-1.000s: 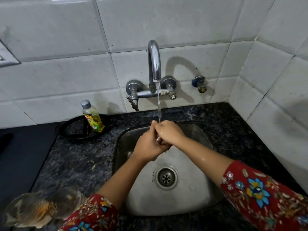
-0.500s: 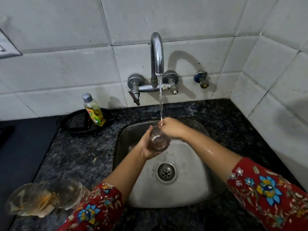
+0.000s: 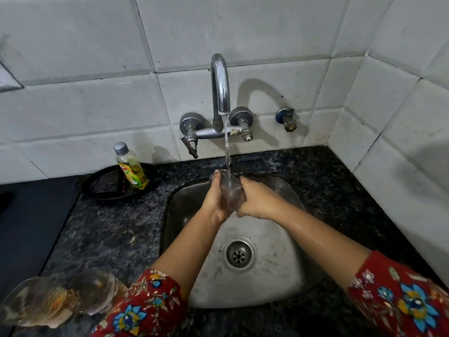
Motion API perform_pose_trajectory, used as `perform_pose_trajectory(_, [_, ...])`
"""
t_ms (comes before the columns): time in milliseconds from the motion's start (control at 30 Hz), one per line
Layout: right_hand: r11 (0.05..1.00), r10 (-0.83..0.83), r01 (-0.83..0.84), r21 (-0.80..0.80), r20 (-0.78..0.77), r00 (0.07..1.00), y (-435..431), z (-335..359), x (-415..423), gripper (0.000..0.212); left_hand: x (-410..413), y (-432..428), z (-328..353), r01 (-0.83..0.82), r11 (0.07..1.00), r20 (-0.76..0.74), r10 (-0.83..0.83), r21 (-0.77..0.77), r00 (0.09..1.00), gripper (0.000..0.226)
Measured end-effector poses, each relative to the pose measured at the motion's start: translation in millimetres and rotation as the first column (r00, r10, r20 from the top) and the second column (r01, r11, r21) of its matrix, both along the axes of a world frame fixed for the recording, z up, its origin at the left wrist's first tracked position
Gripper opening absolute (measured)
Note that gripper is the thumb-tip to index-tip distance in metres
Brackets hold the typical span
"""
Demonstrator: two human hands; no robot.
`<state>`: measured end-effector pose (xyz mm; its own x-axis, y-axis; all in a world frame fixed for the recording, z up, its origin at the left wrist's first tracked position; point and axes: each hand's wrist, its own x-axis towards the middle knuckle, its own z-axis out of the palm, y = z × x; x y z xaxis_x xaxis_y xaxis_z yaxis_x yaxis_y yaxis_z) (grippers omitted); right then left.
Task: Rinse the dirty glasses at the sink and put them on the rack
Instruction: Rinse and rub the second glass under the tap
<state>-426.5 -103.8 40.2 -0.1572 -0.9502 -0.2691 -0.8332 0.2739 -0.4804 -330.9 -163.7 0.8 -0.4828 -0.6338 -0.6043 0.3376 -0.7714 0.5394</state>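
- Lower left of the frame: dirty glasses [image 3: 56, 300], blurred, sit on the speckled dark stone counter [image 3: 109, 227].
- Centre: over the steel sink [image 3: 267, 283], the left hand [image 3: 215, 203] and right hand [image 3: 257, 203] curl their fingers round a clear glass [image 3: 230, 190] under running water.
- Behind: a chrome tap [image 3: 220, 86], a dish-soap bottle [image 3: 131, 166] in a black pan [image 3: 102, 188], and a white tiled wall [image 3: 97, 57].

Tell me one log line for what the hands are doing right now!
step: rinsing | left hand: holds glass | right hand: holds glass | tap: running | dirty glasses: on counter

Left hand [image 3: 215, 203], right hand [image 3: 258, 202] around glass [image 3: 231, 193]
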Motion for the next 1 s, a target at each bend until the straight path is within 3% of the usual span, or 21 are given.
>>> perform_pose_trajectory(67, [1.0,0.013,-0.013,-0.002,-0.014,1.0,6.4,-4.2,2.4,0.1,2.6,1.7,-6.1,0.023,0.999,0.026,-0.023,-0.033,0.999,0.06])
perform_pose_trajectory(167, [1.0,-0.001,0.0,-0.025,-0.021,1.0,10.8,-7.5,12.1,0.11,6.5,2.6,-14.6,-0.012,1.0,0.027,0.012,-0.011,1.0,0.063])
perform_pose_trajectory(300, [0.988,-0.068,0.047,-0.15,-0.134,0.989,10.2,-14.5,27.6,0.085,12.2,-0.9,-22.1,-0.172,0.982,0.145,0.183,-0.082,0.972,0.086])
perform_pose_trajectory(367, [0.97,-0.137,0.105,-0.218,-0.135,0.981,7.3,-20.7,35.2,0.069,9.4,-1.0,-18.9,-0.234,0.941,0.245,0.293,-0.243,0.924,0.072])
perform_pose_trajectory(433, [0.962,-0.201,0.199,-0.188,0.012,0.98,5.7,-25.9,37.4,0.06,7.5,0.7,-16.2,-0.159,0.925,0.295,0.268,-0.345,0.917,0.064])
perform_pose_trajectory(467, [0.964,-0.212,0.234,-0.128,0.169,0.963,6.4,-26.9,34.3,0.056,9.1,0.1,-13.6,-0.097,0.93,0.273,0.202,-0.355,0.941,0.057])
perform_pose_trajectory(500, [0.969,-0.214,0.246,-0.029,0.405,0.889,8.5,-25.6,28.4,0.048,14.2,-0.8,-8.2,-0.021,0.941,0.229,0.104,-0.338,0.968,0.042])
perform_pose_trajectory(533, [0.972,-0.224,0.216,0.096,0.659,0.718,11.2,-22.3,20.6,0.04,20.1,-2.8,-4.4,0.055,0.948,0.149,-0.008,-0.313,0.989,0.026])
perform_pose_trajectory(567, [0.971,-0.237,0.14,0.192,0.814,0.53,15.1,-20.6,12.0,0.034,26.5,-5.1,-2.8,0.105,0.955,0.062,-0.091,-0.278,0.994,0.017])
perform_pose_trajectory(600, [0.971,-0.239,0.077,0.228,0.871,0.429,18.7,-19.9,5.5,0.03,29.3,-5.7,-3.0,0.123,0.951,0.032,-0.118,-0.284,0.992,0.017])
perform_pose_trajectory(633, [0.975,-0.218,0.06,0.215,0.86,0.462,19.2,-21.0,3.4,0.029,28.7,-3.6,-2.2,0.149,0.936,0.036,-0.146,-0.318,0.989,0.018])
perform_pose_trajectory(700, [0.98,-0.196,0.176,0.097,0.648,0.736,14.0,-27.7,9.3,0.04,17.1,4.6,-5.5,0.162,0.887,0.227,-0.067,-0.433,0.972,0.023])
perform_pose_trajectory(733, [0.965,-0.232,0.26,0.023,0.538,0.81,11.9,-29.5,14.8,0.049,11.6,7.6,-6.4,0.121,0.864,0.306,0.04,-0.488,0.951,0.02])
perform_pose_trajectory(767, [0.955,-0.252,0.297,0.001,0.533,0.808,10.8,-32.7,17.2,0.055,9.1,9.0,-4.9,0.088,0.857,0.329,0.099,-0.508,0.939,0.015])
perform_pose_trajectory(800, [0.955,-0.249,0.296,0.027,0.62,0.744,10.1,-34.3,16.6,0.053,10.1,6.7,-3.6,0.096,0.857,0.287,0.062,-0.506,0.956,0.012])
perform_pose_trajectory(900, [0.979,-0.196,0.065,0.191,0.828,0.526,15.0,-26.6,3.6,0.031,27.2,-2.5,3.7,0.242,0.86,0.106,-0.217,-0.45,0.97,0.02])
perform_pose_trajectory(933, [0.982,-0.181,0.045,0.186,0.827,0.533,14.4,-26.1,0.6,0.028,28.0,-3.7,1.5,0.239,0.852,0.111,-0.211,-0.467,0.971,0.023])
perform_pose_trajectory(1000, [0.98,-0.196,0.152,0.127,0.734,0.651,9.4,-27.9,6.1,0.029,20.3,1.1,-1.7,0.111,0.857,0.153,-0.037,-0.504,0.988,0.023])
